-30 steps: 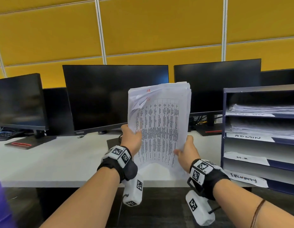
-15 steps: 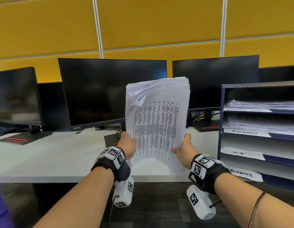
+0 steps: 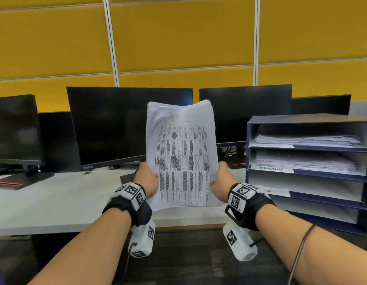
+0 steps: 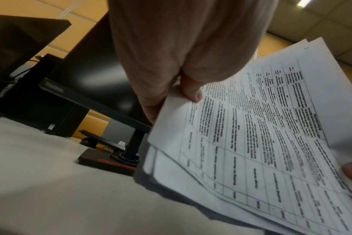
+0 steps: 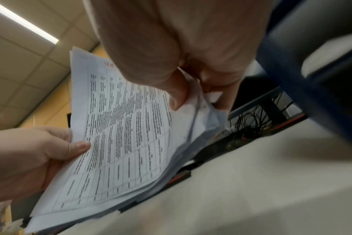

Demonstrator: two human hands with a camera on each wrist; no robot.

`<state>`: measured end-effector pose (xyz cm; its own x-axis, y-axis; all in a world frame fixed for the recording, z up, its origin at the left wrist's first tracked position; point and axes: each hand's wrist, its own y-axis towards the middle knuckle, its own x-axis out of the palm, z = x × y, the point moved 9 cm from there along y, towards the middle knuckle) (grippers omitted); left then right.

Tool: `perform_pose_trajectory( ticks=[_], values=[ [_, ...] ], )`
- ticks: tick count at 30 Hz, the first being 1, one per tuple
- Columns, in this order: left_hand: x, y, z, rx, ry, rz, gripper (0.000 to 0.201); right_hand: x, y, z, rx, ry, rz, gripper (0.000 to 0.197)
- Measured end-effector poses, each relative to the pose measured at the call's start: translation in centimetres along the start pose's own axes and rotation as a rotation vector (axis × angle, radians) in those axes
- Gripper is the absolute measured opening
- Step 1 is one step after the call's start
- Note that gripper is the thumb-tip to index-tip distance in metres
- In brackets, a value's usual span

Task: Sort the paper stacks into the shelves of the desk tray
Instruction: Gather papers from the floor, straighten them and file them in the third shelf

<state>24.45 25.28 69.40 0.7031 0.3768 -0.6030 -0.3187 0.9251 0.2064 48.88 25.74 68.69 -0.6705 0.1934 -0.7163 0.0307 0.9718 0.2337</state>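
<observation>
I hold a thick paper stack (image 3: 181,153) upright above the white desk (image 3: 55,198), its top sheet printed with a table and a red mark near the top. My left hand (image 3: 148,179) grips its left edge, thumb on the front sheet (image 4: 257,143). My right hand (image 3: 219,179) pinches the right edge of the stack (image 5: 127,132), thumb in front, fingers behind. The blue desk tray (image 3: 248,149) stands at the right. Its two upper shelves hold papers; the second is labelled ADMIN (image 3: 271,169). The two lower shelves look bare inside.
Several dark monitors (image 3: 129,124) line the back of the desk before a yellow partition wall. Monitor bases (image 3: 16,183) with red strips sit on the desk, and cables (image 3: 230,150) lie behind the tray. The desk's front edge runs just below my wrists.
The stack has straightened and now faces me squarely; its folded top-left corner lies flatter. Both hands have shifted a little to the right, closer to the tray, keeping their grip.
</observation>
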Motion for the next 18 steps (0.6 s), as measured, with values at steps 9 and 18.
perform_pose_trajectory(
  ticks=[9, 18],
  values=[
    [-1.4, -9.8, 6.8, 0.153, 0.046, -0.100, 0.034, -10.7, -10.5, 1.1, 0.086, -0.107, -0.051, 0.055],
    [5.4, -19.7, 10.5, 0.277, 0.033, -0.281, 0.033, -15.7, -19.2, 9.8, 0.221, -0.353, -0.111, 0.041]
  ],
)
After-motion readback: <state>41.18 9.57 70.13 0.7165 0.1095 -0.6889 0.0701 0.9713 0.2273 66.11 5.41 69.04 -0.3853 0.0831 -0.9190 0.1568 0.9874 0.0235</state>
